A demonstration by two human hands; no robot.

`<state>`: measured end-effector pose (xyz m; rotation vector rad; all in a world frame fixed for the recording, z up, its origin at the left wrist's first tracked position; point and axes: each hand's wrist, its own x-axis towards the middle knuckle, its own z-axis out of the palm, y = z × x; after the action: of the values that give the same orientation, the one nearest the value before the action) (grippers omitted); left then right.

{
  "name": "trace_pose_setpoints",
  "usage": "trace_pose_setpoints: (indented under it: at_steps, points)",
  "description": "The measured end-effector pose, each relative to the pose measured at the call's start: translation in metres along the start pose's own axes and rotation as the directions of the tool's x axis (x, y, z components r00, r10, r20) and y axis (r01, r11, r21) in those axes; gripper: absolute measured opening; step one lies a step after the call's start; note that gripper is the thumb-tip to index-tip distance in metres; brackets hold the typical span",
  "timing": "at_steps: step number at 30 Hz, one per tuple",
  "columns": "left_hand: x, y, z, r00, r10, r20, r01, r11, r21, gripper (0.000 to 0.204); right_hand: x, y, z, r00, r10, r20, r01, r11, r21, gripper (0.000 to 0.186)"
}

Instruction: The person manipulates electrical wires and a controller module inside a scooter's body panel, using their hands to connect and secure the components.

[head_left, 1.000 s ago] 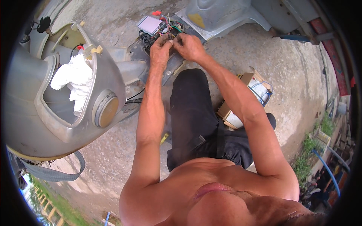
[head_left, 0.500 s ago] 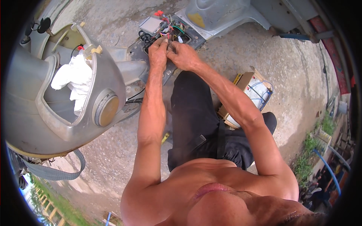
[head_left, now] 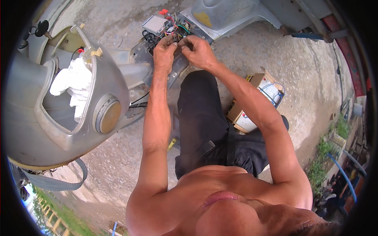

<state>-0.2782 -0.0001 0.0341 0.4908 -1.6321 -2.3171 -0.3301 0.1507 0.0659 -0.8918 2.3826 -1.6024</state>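
Note:
Both my hands work close together at a tangle of coloured wires (head_left: 182,28) in the opening of a grey metal frame. My left hand (head_left: 163,56) is closed, thumb against curled fingers, at the near side of the wires. Just right of it, my right hand (head_left: 199,52) has its fingers bent and drawn in towards the thumb, with a gap behind the tips. What either set of fingertips holds is too small to make out. A flat silver box (head_left: 154,24) sits beside the wires, with black cable loops (head_left: 150,38) below it and a red connector (head_left: 163,12) beyond.
A large grey body shell (head_left: 82,135) with a white cloth (head_left: 73,84) in its opening stands at left. Another grey panel (head_left: 232,17) adjoins the frame at the far side. An open cardboard box (head_left: 258,80) holding a white blue-wired unit lies on the concrete beyond my right forearm.
My right hand has shifted slightly right, and its thumb and forefinger have spread further apart. My left hand has moved a little left and down, staying at the wires.

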Motion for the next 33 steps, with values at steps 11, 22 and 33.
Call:
trace_pose_setpoints:
  at_steps: [11, 22, 33]
  points:
    - [-0.003, 0.0, -0.002, 0.993, 0.083, -0.079, -0.055, 0.951, 0.303, 0.033, 0.024, 0.011, 0.015, 0.97, 0.222, 0.104, -0.237, 0.955, 0.175, 0.031]
    - [0.015, -0.013, 0.001, 0.934, 0.147, -0.325, 0.037, 0.866, 0.498, 0.021, 0.029, 0.019, 0.015, 0.944, 0.259, 0.205, -0.279, 0.957, 0.077, 0.045]
    - [0.009, -0.005, 0.006, 0.961, 0.06, -0.269, 0.048, 0.925, 0.378, 0.021, 0.039, 0.012, -0.01, 0.779, 0.331, 0.533, -0.596, 0.655, 0.464, 0.037]
